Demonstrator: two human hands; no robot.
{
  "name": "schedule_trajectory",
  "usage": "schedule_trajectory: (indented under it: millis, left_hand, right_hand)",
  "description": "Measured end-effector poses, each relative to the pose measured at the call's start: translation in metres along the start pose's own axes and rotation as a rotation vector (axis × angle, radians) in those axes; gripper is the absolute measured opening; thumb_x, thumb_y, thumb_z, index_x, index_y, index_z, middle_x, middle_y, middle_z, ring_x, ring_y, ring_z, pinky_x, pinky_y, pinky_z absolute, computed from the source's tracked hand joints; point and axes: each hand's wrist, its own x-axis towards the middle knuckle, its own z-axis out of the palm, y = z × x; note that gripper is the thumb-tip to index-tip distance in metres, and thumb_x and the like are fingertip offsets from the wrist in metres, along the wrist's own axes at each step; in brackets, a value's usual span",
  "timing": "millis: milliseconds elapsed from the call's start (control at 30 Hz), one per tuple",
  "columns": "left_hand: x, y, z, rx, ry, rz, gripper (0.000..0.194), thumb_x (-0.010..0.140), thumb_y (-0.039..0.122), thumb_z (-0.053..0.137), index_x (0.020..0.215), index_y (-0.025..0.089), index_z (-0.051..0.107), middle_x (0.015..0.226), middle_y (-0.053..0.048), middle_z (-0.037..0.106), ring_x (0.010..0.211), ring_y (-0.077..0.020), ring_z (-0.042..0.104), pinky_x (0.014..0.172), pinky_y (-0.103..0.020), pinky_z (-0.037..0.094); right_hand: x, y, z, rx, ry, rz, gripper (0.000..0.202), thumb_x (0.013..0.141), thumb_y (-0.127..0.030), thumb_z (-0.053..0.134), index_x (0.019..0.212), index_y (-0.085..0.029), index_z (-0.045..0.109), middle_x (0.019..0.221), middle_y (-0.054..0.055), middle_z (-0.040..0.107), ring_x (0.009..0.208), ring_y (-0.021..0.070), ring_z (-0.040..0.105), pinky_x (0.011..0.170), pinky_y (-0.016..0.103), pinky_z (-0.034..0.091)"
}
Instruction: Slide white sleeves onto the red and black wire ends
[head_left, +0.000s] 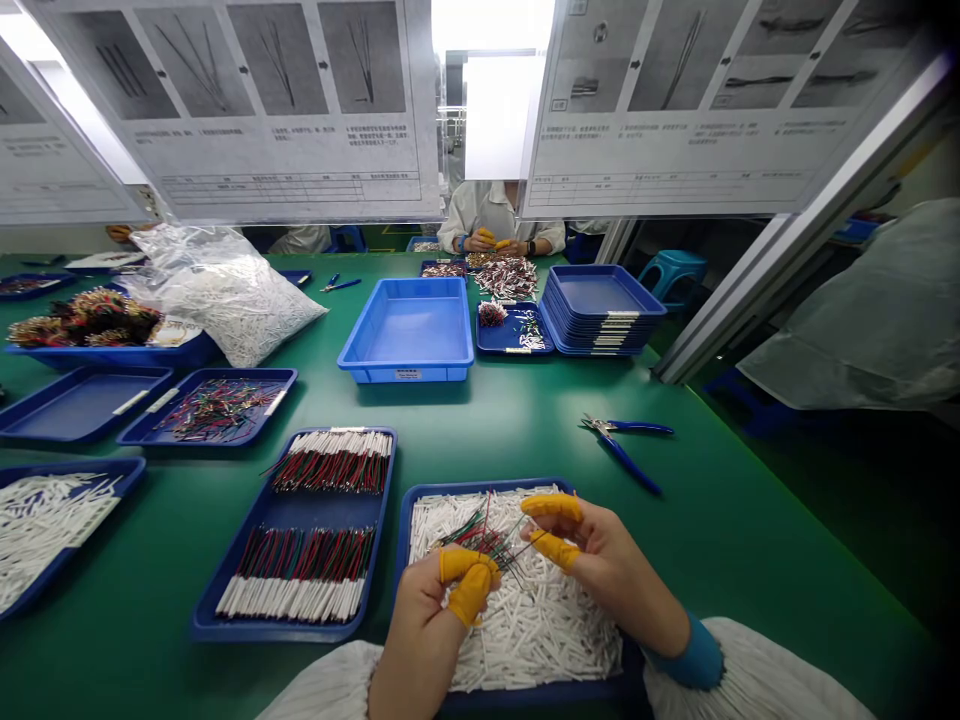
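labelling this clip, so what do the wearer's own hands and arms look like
The left hand and right hand wear yellow finger covers on thumb and forefinger. Both arms have loose white sleeves, gathered at the ends. A blue band circles the right wrist next to the sleeve; none shows on the left.

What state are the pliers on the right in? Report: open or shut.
Open: the pliers lie with their blue handles spread wide apart.

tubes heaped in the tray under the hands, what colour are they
White; the tubes show in the head view.
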Motion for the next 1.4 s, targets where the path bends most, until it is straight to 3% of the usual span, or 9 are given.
schedule_trajectory:
  millis: [167,367,567,800,1100,1267,1400]
  left_hand:
    - [0.002,0.003,0.002,-0.079,0.001,-0.035,0.017,0.075,0.026,0.061,0.068,0.013,0.07,0.068,-0.006,0.068,0.068,-0.0186,0.059,0.065,-0.028,0.046]
    - [0.004,0.002,0.007,-0.133,-0.021,-0.05,0.018,0.073,0.023,0.064,0.087,0.015,0.071,0.087,-0.008,0.072,0.085,-0.0228,0.062,0.077,-0.032,0.048]
    - [0.005,0.003,0.008,-0.143,-0.031,-0.021,0.015,0.075,0.019,0.063,0.086,0.016,0.073,0.092,-0.008,0.072,0.087,-0.0222,0.063,0.082,-0.034,0.048]
    - [0.004,0.004,0.008,-0.109,-0.026,0.026,0.017,0.075,0.015,0.061,0.088,0.017,0.073,0.096,-0.008,0.071,0.093,-0.0227,0.062,0.087,-0.035,0.047]
    - [0.003,0.003,0.008,-0.032,-0.052,0.056,0.019,0.077,0.015,0.058,0.091,0.019,0.071,0.102,-0.008,0.068,0.097,-0.0225,0.06,0.09,-0.034,0.044]
    - [0.003,0.001,0.006,-0.028,-0.057,0.041,0.018,0.079,0.019,0.057,0.092,0.02,0.07,0.104,-0.008,0.067,0.101,-0.0241,0.057,0.093,-0.037,0.041]
    - [0.002,0.002,0.006,-0.051,-0.045,0.045,0.017,0.078,0.02,0.058,0.09,0.02,0.071,0.103,-0.008,0.066,0.1,-0.0246,0.057,0.092,-0.037,0.041]
  right_hand:
    - [-0.001,-0.004,0.0,0.197,0.039,0.082,0.027,0.065,-0.034,0.073,0.084,-0.017,0.063,0.075,0.007,0.071,0.075,0.0223,0.066,0.07,0.037,0.053]
    - [-0.003,-0.003,0.009,0.246,0.056,0.052,0.028,0.061,-0.036,0.076,0.08,-0.017,0.066,0.073,0.007,0.071,0.072,0.0224,0.067,0.067,0.036,0.054]
    - [-0.005,0.003,0.012,0.012,0.049,-0.096,0.014,0.066,-0.022,0.07,0.079,-0.017,0.069,0.08,0.009,0.073,0.076,0.025,0.067,0.07,0.038,0.056]
    - [-0.007,0.002,0.012,-0.291,0.0,-0.234,0.017,0.072,-0.017,0.063,0.087,-0.018,0.071,0.084,0.008,0.074,0.079,0.0262,0.069,0.073,0.038,0.056]
    - [-0.008,0.001,0.012,-0.408,-0.072,-0.222,0.019,0.075,-0.015,0.058,0.09,-0.011,0.07,0.085,0.013,0.073,0.078,0.0275,0.068,0.069,0.037,0.056]
    - [-0.008,0.001,0.011,-0.396,-0.022,-0.226,0.02,0.075,-0.016,0.056,0.09,-0.01,0.069,0.084,0.013,0.073,0.078,0.0264,0.068,0.07,0.036,0.055]
    - [-0.008,0.0,0.013,-0.409,-0.079,-0.214,0.019,0.077,-0.019,0.056,0.089,-0.012,0.069,0.083,0.013,0.073,0.078,0.0276,0.068,0.068,0.037,0.055]
